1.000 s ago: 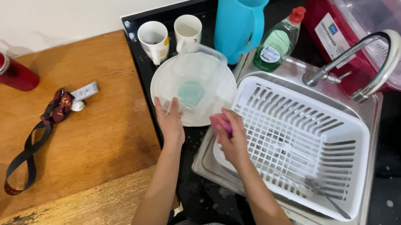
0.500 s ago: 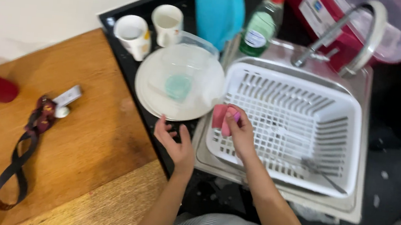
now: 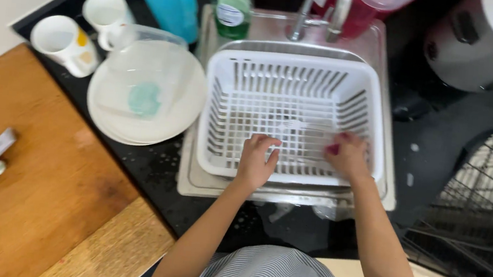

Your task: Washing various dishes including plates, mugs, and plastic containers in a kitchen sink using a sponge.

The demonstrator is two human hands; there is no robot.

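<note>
Left hand [image 3: 256, 161] open, fingers on white dish basket [image 3: 299, 77] floor | right hand [image 3: 349, 157] grasping pink sponge [image 3: 333, 149] | step: scrubbing basket | 2 mugs [image 3: 64, 43] nearby.

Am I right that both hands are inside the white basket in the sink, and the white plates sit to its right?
Not quite: the head view shows the white plates to the left of the white basket. Both the left hand and right hand are inside it.

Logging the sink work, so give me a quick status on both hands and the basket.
Left hand open, inside white basket. Right hand closed on pink sponge, by a utensil. Plates beside the basket, apart.
</note>
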